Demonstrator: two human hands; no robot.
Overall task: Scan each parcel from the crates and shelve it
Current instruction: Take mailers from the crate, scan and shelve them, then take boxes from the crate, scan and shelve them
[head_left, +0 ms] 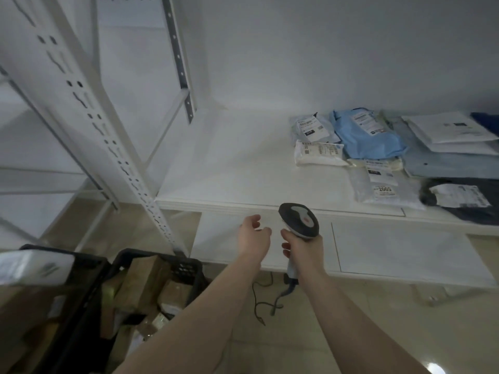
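The parcels on the shelf (243,168) are mostly soft plastic mailers — light, floppy and a little slick by the look of them, so each is best taken flat across its middle or by a firm edge, with the label kept facing up for the scanner. They lie at the right end of the upper board: a blue bag (367,136), a small grey bag (310,129) behind a white padded pouch (318,153), a clear bag (378,184) marked 2009, a dark bag (459,198) with a crumpled label, and a stack of white envelopes (451,133) on pale blue packaging — at least seven pieces, though the overlap and the frame edge make the exact count uncertain.

More parcels wait in the crates at lower left. These look like brown cardboard boxes (143,282) — stiffer, probably heavier, and easier to hold by two opposite sides. Two black crates (189,268) are in view; how many boxes they hold I cannot tell.

The right hand (302,247) has its grip closed around the handle of one scanner (298,220), whose cable (267,303) trails to the floor. The left hand (253,233) hangs just beside it, fingers loosely curled, holding nothing. One white shelf post (108,136) stands between the crates and the shelf.
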